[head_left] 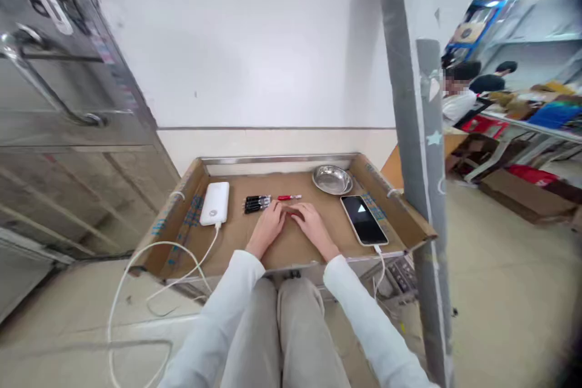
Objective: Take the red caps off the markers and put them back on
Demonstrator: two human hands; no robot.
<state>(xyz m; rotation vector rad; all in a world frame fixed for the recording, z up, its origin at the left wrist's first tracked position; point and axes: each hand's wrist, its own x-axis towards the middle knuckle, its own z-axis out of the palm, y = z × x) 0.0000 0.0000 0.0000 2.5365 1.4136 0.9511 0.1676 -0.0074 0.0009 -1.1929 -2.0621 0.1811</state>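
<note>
My left hand (268,224) and my right hand (311,223) lie palm down side by side on the cardboard-lined tray table (291,242), fingers stretched flat and holding nothing. Just beyond my left fingertips lie several black pens (257,202) in a bunch. A red pen (289,197) lies to their right, just beyond both hands' fingertips. My white sleeves and grey trousers fill the foreground.
A white power bank (215,202) with a trailing white cable (136,267) lies at the left. At the back right stands a steel bowl (332,179), with a phone (364,219) in front of it, plugged in. A grey pillar (421,133) rises at right; people sit beyond it.
</note>
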